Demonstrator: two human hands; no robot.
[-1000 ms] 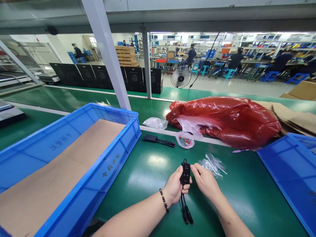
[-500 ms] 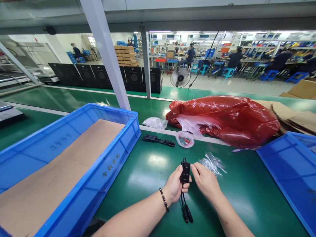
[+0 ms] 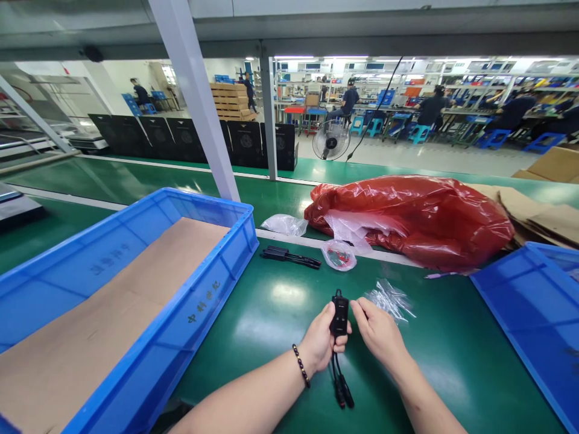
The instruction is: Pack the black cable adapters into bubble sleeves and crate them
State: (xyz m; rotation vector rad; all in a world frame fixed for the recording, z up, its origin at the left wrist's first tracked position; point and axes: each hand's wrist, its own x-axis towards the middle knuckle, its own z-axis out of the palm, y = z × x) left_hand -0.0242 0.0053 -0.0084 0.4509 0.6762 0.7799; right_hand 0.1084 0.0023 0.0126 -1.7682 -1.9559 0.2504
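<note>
My left hand point(image 3: 322, 337) is closed around a small black control box with cables point(image 3: 339, 316), held upright above the green bench. A short loop shows at its top, and two black cables ending in plugs hang below my fingers. Just right of the box is my right hand point(image 3: 379, 328), thumb and fingers pinched together; whether anything small is between them is hidden. A narrow gap separates its fingertips from the box. Beyond that hand lies a pile of small clear plastic pieces point(image 3: 389, 300). Farther back are black boxes with cables point(image 3: 289, 257) like the held one.
A blue crate point(image 3: 226, 265) lined with cardboard stands left, another blue crate point(image 3: 520, 301) right. Along the back lie a large red plastic bag point(image 3: 420, 217), a clear bag point(image 3: 284, 225) and a small bag with red bits point(image 3: 339, 255). A pen point(image 3: 439, 275) lies near the right crate.
My right hand has shifted very slightly right, away from the box. My left hand keeps its hold. In the background, a person beside the stacked cartons now shows more fully.
</note>
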